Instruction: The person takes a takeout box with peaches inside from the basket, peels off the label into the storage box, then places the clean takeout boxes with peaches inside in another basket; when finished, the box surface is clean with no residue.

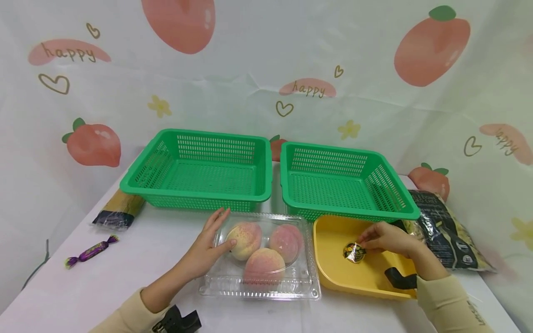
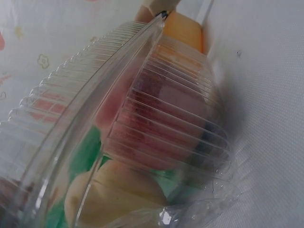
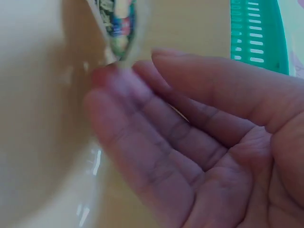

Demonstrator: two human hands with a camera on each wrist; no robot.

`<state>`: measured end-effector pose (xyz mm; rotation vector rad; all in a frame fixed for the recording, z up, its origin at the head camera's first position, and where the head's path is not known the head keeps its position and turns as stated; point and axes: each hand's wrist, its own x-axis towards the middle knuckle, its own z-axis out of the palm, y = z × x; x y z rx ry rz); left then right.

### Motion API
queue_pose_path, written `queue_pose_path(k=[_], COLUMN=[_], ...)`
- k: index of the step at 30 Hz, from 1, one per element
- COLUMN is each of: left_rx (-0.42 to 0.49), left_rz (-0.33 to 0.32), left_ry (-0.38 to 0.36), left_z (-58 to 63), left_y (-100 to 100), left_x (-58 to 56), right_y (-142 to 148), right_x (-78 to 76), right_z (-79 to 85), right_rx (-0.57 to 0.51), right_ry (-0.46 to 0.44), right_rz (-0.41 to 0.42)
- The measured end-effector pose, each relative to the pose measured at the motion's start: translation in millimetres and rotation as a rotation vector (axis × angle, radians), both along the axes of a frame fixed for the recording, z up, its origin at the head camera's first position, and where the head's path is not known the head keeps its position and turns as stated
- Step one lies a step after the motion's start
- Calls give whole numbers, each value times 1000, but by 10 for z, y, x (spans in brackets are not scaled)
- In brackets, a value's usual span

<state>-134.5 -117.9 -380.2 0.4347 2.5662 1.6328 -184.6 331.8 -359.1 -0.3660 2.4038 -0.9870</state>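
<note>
A clear plastic clamshell box [image 1: 300,289] with peaches [image 1: 264,266] inside stands in the middle of the table. My left hand [image 1: 210,247] rests at its left edge, fingers straight and spread, thumb over the lid. The left wrist view shows the ribbed side of the box [image 2: 180,123] close up. In the yellow basin [image 1: 333,277] my right hand [image 1: 385,238] has its fingertips right by a small round gold-and-black packet [image 1: 354,253]. Seen from the right wrist, the thumb stands apart from the loosely bent fingers [image 3: 147,152], and the packet [image 3: 117,26] shows just beyond the fingertips.
Two green baskets [image 1: 195,195] [image 1: 350,211] stand side by side behind. At the left lie a purple-wrapped candy [image 1: 92,250] and a tan-and-dark bag [image 1: 118,210]. A big black bag [image 1: 445,231] lies right of the basin. A printed cloth [image 1: 241,60] hangs behind.
</note>
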Motion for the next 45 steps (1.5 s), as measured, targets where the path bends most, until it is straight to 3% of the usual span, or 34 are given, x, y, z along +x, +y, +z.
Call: queue_pose_path(k=[9, 16, 20, 27, 32, 38, 45], left_rx=[4, -7, -7, -2, -10, -13, -5], left_rz=[4, 3, 7, 11, 11, 19, 11], left_ry=[-4, -14, -22, -36, -30, -27, -43], left_z=[-2, -35, -44, -19, -15, -7, -34], left_y=[2, -15, -29, -22, -21, -20, 2], left_x=[-13, -30, -25, -16, -25, -20, -12], right_y=[25, 145, 203, 329, 430, 503, 532], right_x=[36, 35, -78, -295, -509, -738, -898], right_z=[181, 497, 599, 748, 781, 775, 702], right_rx=[-10, -171, -190, -127, -257, -538, -610], right_ry=[92, 149, 224, 321, 325, 212, 211], right_rz=[33, 50, 29, -99, -158, -201, -302])
